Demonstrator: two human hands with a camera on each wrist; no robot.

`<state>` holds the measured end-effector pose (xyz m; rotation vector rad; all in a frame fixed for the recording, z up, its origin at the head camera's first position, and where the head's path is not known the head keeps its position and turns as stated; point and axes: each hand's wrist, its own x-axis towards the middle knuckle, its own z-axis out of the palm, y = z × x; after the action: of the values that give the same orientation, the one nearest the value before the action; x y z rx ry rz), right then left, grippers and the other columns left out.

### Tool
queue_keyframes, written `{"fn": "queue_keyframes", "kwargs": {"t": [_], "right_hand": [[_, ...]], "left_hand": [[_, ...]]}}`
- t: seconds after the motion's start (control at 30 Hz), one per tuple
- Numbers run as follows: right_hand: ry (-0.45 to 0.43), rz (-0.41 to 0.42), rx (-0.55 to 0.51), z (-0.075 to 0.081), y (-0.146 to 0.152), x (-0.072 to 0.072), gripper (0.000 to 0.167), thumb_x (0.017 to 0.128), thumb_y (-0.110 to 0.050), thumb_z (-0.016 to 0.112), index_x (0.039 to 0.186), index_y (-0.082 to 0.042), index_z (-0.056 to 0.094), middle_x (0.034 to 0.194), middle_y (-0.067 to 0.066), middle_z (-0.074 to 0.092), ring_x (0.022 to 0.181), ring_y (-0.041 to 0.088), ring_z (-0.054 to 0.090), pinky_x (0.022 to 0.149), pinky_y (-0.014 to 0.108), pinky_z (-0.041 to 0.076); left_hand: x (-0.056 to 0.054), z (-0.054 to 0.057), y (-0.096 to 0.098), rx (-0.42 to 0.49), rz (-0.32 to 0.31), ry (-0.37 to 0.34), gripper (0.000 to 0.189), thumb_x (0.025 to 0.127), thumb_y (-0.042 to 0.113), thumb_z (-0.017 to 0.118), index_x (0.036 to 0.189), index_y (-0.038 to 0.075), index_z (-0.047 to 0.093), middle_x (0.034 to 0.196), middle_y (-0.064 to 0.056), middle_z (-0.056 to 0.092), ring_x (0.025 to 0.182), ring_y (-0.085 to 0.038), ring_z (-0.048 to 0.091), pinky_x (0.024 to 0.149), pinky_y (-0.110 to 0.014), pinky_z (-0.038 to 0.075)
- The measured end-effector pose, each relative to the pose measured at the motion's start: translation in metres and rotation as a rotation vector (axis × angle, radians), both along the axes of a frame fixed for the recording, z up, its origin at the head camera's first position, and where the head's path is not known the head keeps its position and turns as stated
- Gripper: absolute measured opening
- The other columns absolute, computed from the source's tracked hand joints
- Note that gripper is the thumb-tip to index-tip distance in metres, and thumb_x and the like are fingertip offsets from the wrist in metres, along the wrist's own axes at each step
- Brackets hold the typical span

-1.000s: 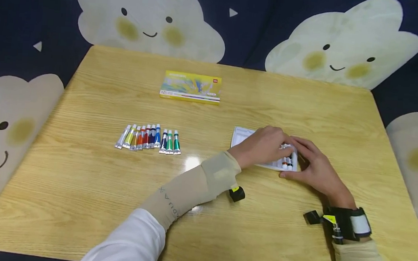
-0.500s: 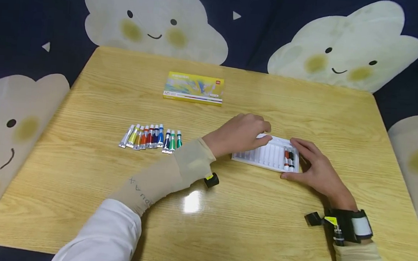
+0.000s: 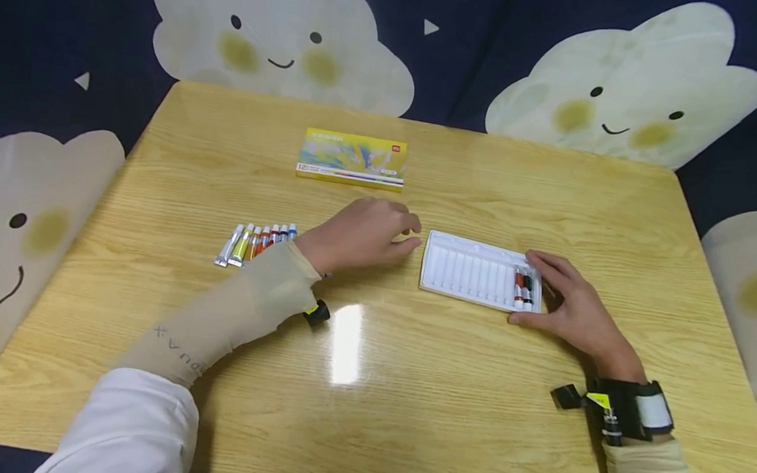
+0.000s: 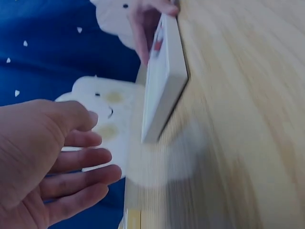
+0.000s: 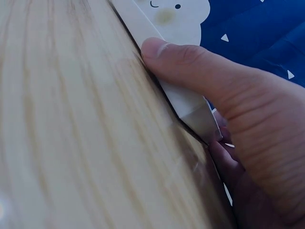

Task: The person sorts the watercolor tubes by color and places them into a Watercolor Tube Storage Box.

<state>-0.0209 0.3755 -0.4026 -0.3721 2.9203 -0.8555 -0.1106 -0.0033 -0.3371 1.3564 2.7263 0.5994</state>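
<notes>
A white plastic tray [image 3: 475, 272] with narrow slots lies on the table. An orange-brown paint tube [image 3: 518, 289] and a black paint tube [image 3: 528, 291] sit side by side in its right-end slots. My right hand [image 3: 571, 309] grips that end, thumb on the near side and fingers at the far corner; the thumb [image 5: 186, 62] presses the tray's wall [image 5: 186, 102] in the right wrist view. Left of the tray, my left hand [image 3: 359, 236] hovers with loosely bent fingers and holds nothing. Several paint tubes [image 3: 246, 244] lie in a row on the left, partly hidden by the left forearm.
A yellow paint box [image 3: 351, 160] lies flat toward the back of the wooden table [image 3: 445, 417]. A dark cloth with cloud faces hangs behind the table's back edge. Wrist cameras sit on both wrists.
My left hand has moved left from above the tray, uncovering its slots and the two tubes, and now its arm covers part of the tube row. My right hand stays at the tray's right end.
</notes>
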Motion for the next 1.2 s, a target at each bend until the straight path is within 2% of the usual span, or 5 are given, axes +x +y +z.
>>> {"fn": "queue_keyframes", "kwargs": {"t": [0.33,0.6,0.83,0.97,1.2], "right_hand": [[-0.020,-0.016,0.006,0.002,-0.002,0.001,0.107,0.069,-0.035,0.097,0.159,-0.021,0.042,0.162,0.010,0.040,0.147,0.040,0.040,0.116,0.019,0.027],[-0.018,-0.006,-0.005,0.002,0.000,0.002,0.107,0.069,-0.035,0.097,0.159,-0.021,0.041,0.162,0.010,0.040,0.147,0.040,0.040,0.115,0.014,0.024],[-0.040,-0.003,-0.004,0.005,0.000,-0.001,0.108,0.069,-0.035,0.097,0.160,-0.020,0.040,0.162,0.013,0.039,0.148,0.044,0.038,0.114,0.062,0.033],[-0.053,-0.008,-0.006,0.006,-0.001,-0.001,0.108,0.070,-0.036,0.097,0.160,-0.019,0.040,0.162,0.014,0.039,0.148,0.045,0.037,0.112,0.067,0.033],[-0.057,-0.012,-0.001,0.006,-0.002,0.000,0.108,0.069,-0.036,0.097,0.160,-0.019,0.040,0.162,0.014,0.039,0.148,0.045,0.037,0.112,0.067,0.033]], "left_hand": [[-0.005,0.001,-0.044,-0.129,-0.088,0.071,0.021,0.101,0.020,0.062,0.105,0.007,0.078,0.098,-0.006,0.077,0.079,-0.018,0.071,0.078,-0.039,0.061],[0.001,0.003,-0.074,-0.172,-0.177,0.075,0.021,0.101,0.015,0.065,0.081,0.012,0.069,0.074,-0.002,0.062,0.063,-0.012,0.051,0.064,-0.031,0.049],[0.006,0.001,-0.090,-0.190,-0.169,0.036,0.026,0.098,0.004,0.063,0.074,0.014,0.065,0.071,0.000,0.058,0.064,-0.010,0.041,0.064,-0.027,0.042],[0.008,-0.001,-0.094,-0.188,-0.187,0.005,0.024,0.094,-0.005,0.060,0.079,0.011,0.070,0.076,-0.001,0.063,0.067,-0.010,0.043,0.065,-0.027,0.044],[0.009,-0.001,-0.095,-0.205,-0.191,-0.058,0.027,0.092,-0.007,0.061,0.090,0.012,0.079,0.090,-0.001,0.075,0.080,-0.012,0.067,0.075,-0.032,0.058]]}}
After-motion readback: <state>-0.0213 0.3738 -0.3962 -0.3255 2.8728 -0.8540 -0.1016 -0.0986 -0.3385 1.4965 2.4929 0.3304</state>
